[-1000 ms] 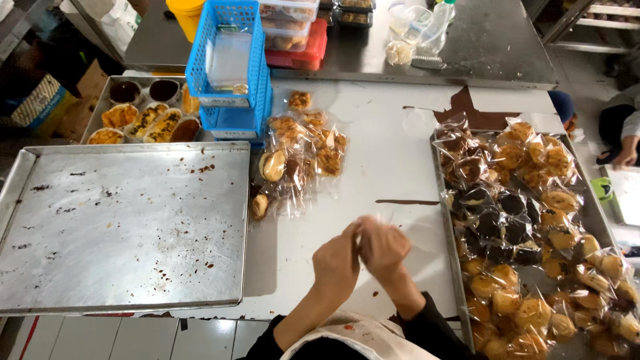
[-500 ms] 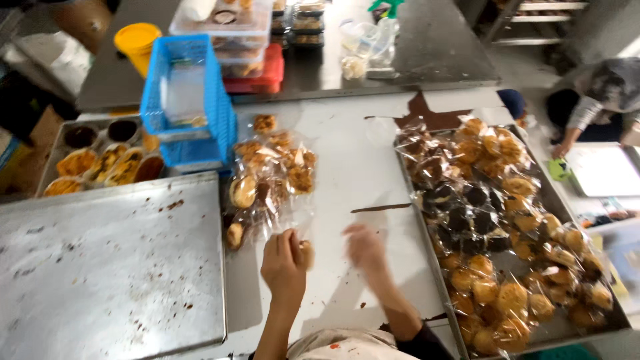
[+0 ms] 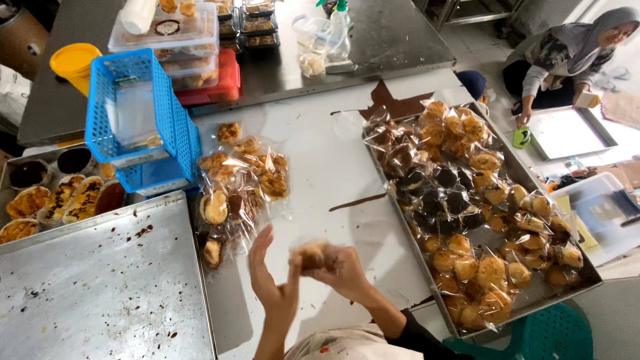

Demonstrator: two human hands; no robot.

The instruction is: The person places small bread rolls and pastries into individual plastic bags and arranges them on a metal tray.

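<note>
Above white table, right hand gripping blurred pastry; left hand open

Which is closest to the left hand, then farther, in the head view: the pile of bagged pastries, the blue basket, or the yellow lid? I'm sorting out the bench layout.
From the left hand:
1. Pile of bagged pastries, just beyond it on the table.
2. Blue basket, farther back, to the left.
3. Yellow lid, far left corner.

A small brown pastry, blurred, is gripped by the right hand; the open left hand is held just beside it. Clear-wrapped pastries are piled at eleven o'clock, and a metal tray of wrapped pastries is seen at two o'clock.
</note>
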